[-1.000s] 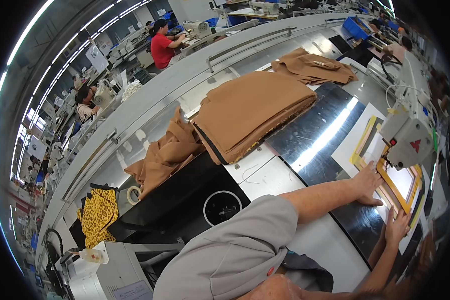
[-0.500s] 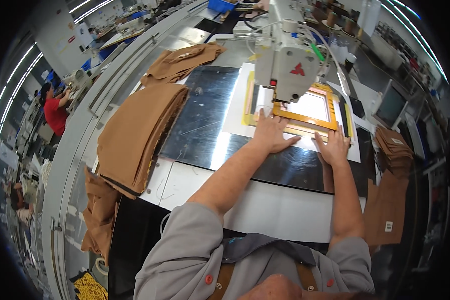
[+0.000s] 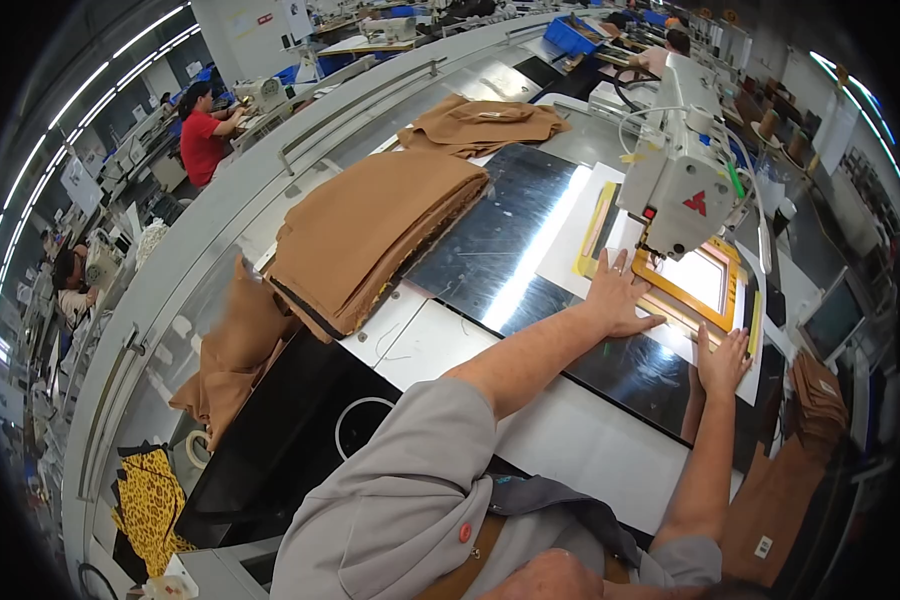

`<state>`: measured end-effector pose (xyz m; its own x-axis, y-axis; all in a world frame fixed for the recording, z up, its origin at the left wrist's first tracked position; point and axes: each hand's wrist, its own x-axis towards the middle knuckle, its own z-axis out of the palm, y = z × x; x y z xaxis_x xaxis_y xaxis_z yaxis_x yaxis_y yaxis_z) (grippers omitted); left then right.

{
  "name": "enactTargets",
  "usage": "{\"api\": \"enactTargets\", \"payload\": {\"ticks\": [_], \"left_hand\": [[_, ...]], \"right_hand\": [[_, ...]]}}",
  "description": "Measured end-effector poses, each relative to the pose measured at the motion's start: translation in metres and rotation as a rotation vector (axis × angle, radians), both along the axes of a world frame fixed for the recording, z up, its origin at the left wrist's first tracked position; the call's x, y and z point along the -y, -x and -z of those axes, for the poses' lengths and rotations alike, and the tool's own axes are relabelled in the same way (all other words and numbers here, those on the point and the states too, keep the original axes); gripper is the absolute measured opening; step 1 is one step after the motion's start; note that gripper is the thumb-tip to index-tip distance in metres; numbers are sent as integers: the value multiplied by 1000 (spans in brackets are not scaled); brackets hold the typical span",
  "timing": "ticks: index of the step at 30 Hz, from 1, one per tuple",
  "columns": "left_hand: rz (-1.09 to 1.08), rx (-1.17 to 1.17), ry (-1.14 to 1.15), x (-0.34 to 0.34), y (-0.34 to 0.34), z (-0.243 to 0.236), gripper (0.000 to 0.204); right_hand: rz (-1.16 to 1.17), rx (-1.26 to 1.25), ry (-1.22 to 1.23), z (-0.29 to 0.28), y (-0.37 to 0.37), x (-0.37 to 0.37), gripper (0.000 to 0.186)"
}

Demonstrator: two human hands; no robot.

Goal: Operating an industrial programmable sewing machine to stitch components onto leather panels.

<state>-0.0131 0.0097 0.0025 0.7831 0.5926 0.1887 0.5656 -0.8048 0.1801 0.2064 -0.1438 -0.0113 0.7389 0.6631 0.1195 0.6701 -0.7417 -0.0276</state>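
Observation:
My left hand (image 3: 618, 298) lies with fingers spread on the lower left of a layered template with pale and yellow strips (image 3: 595, 225) on a white board (image 3: 572, 262). An orange frame (image 3: 716, 318) with a white middle sits right beside those fingers, under the grey head of a sewing machine (image 3: 675, 180). My right hand (image 3: 721, 360) rests at the template's lower right corner, fingers apart, just below the orange frame. The board lies on a shiny dark plate (image 3: 470, 245). The needle area is small and partly hidden by the machine head.
Brown fabric stacks (image 3: 365, 230) lie left and behind (image 3: 480, 125), a heap (image 3: 232, 355) and leopard-print pieces (image 3: 148, 500) at lower left. More brown pieces (image 3: 810, 400) and a monitor (image 3: 830, 310) are at right. Co-workers (image 3: 205, 145) sit beyond the grey rail (image 3: 280, 162).
The view has swung right, then slightly back left. My hands stay spread on the template by the orange frame, with little visible movement relative to it.

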Motion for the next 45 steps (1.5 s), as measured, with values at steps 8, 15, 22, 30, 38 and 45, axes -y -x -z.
{"api": "enactTargets", "payload": {"ticks": [8,15,22,30,38,45], "left_hand": [[-83,309,-76,-49,83,-22,57],[-784,484,-5,-208,298,-13,26],[-570,196,14,-223,319,-27,20],[-1114,950,267,-214,364,-11,19],[-164,1233,1069,-7,197,-54,10],[467,384,183,121,147,-7,64]], "right_hand": [[18,26,-2,6,-17,7,95],[9,16,-14,3,-8,-1,95],[7,25,-29,5,-10,3,93],[-35,8,-58,-4,3,-6,90],[-19,46,-189,13,-22,14,79],[-45,-195,-590,16,-45,33,54]]}}
